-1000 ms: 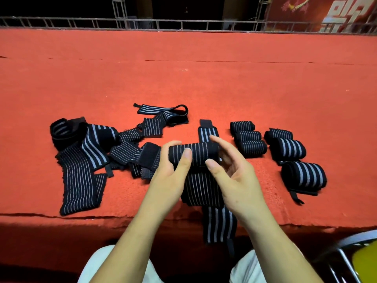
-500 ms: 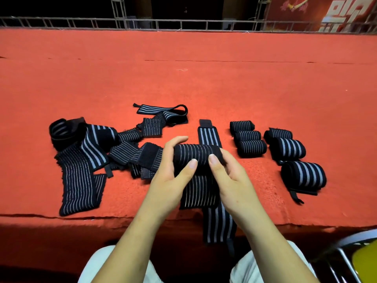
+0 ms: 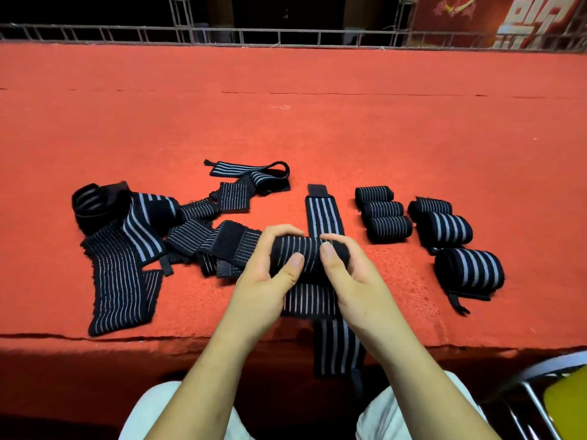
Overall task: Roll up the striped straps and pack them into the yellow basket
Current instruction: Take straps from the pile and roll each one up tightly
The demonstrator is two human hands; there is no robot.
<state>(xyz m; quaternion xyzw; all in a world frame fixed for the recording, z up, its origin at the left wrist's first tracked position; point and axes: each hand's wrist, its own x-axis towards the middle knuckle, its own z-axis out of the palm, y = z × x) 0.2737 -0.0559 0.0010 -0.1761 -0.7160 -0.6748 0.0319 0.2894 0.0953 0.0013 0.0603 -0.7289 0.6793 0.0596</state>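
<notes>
Gripping the half-rolled striped strap (image 3: 305,253) at both ends, left hand (image 3: 265,282) and right hand (image 3: 354,279) clamp curled fingers (image 3: 330,260) round it on the table (image 3: 317,138), likely to hold the coil tight; finished rolls (image 3: 386,214) sit right, yellow basket (image 3: 568,406) lower-right.

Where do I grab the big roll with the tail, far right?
Grab the big roll round its middle from above. It lies on its side, so fingers fit over the curve; its tail looks loose and pulling it might unroll it.
</notes>
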